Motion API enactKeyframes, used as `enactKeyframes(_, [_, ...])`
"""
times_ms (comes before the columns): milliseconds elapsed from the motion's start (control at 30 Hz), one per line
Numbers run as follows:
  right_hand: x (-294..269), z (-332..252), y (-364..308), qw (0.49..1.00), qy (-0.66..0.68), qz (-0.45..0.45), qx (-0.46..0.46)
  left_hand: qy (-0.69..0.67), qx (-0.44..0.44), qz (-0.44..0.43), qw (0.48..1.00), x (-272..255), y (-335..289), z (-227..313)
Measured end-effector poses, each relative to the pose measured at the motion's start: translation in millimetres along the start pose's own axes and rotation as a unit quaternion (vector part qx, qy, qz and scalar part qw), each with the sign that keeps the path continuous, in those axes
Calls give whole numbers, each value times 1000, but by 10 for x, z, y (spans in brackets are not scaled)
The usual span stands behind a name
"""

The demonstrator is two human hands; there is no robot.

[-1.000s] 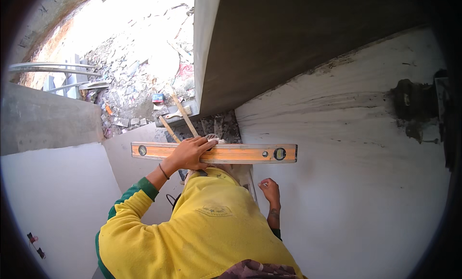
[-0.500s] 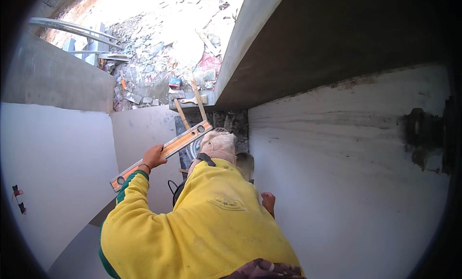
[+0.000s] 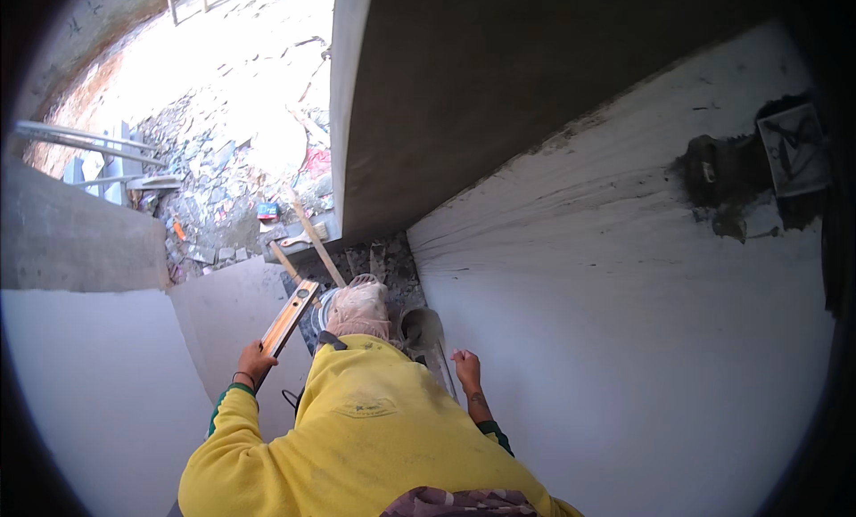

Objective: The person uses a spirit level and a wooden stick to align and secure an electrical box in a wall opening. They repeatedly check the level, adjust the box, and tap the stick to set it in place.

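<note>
My left hand (image 3: 254, 363) grips the near end of a long orange spirit level (image 3: 290, 318), which points away from me and slightly right, over a pale grey panel (image 3: 223, 325). My right hand (image 3: 465, 368) holds nothing, its fingers loosely apart against the white plastered wall (image 3: 624, 339). Between my hands lie my yellow sweater (image 3: 374, 437) and, beyond it, a pinkish cloth-covered shape (image 3: 358, 308). A grey, mortar-smeared tool or pan (image 3: 423, 328) sits just left of my right hand.
A dark grey concrete slab (image 3: 499, 89) overhangs the wall. A dark hole with a square box (image 3: 789, 151) breaks the plaster at far right. Wooden sticks (image 3: 312, 236) and rubble (image 3: 232, 187) lie on the ground below. A grey concrete ledge (image 3: 71, 241) stands at left.
The level was held flat and horizontal against the wall; my left hand has swung it down to the left, so it now points away. My right hand stayed by the wall.
</note>
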State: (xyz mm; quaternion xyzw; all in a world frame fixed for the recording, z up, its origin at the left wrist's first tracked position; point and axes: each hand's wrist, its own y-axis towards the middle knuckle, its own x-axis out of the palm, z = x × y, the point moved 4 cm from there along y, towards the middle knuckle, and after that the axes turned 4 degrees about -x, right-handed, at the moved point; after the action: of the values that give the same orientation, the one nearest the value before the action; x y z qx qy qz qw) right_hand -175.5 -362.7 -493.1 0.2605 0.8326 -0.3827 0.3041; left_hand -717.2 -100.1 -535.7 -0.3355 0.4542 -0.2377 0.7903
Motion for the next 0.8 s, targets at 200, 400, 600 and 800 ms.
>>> enactKeyframes(200, [-557, -1456, -168, 977, 22, 182, -108, -15, 136, -101, 986, -427, -284, 1235])
enactKeyframes(400, [-1541, -2685, -794, 899, -155, 268, -311, -161, 227, -295, 914, -424, -406, 2751])
enactKeyframes(600, [-1998, -3041, -1513, 767, -363, 217, -483, -34, 323, -518, 791, 277, -966, 3942])
enactKeyframes(800, [-2455, -2548, -1702, 746, -501, 221, -378, 185, 444, -611, 629, 855, -2135, 5108])
